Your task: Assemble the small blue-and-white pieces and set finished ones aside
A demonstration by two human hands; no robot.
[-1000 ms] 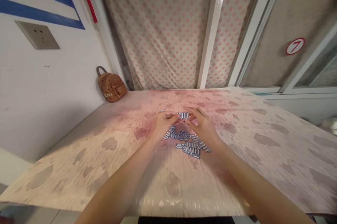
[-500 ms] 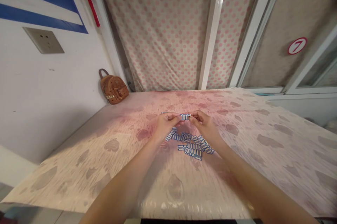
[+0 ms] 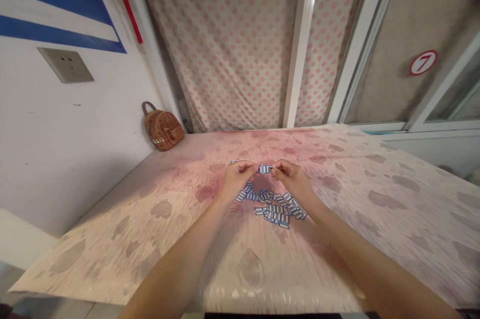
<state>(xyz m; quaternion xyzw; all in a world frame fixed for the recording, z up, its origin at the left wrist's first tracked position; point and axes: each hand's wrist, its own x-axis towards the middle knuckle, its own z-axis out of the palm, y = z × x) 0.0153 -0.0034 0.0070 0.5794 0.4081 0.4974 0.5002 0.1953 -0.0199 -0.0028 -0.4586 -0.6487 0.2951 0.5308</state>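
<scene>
A short row of small white rectangular pieces with blue edges point(image 3: 266, 169) is held level above the table, face toward me. My left hand point(image 3: 239, 175) pinches its left end between thumb and fingers. At the other end, my right hand point(image 3: 290, 174) pinches it the same way. Below the hands lies a loose, overlapping pile of similar blue-and-white pieces point(image 3: 276, 212), spreading left to a curved line of them point(image 3: 249, 192). A few more show just behind my left fingers, mostly hidden. What the pieces are exactly is too small to tell.
A patterned pinkish cloth point(image 3: 161, 249) covers the table. At its back left corner a small brown backpack point(image 3: 164, 128) leans against the wall. Behind the table hang dotted curtains point(image 3: 240, 59) beside white frames point(image 3: 302, 49). A wall socket point(image 3: 66, 65) is at left.
Both hands stay pinched on the row, which now shows its faces more clearly. Left fingertips seen under it earlier have drawn back. The view has shifted slightly; the pile looks unchanged.
</scene>
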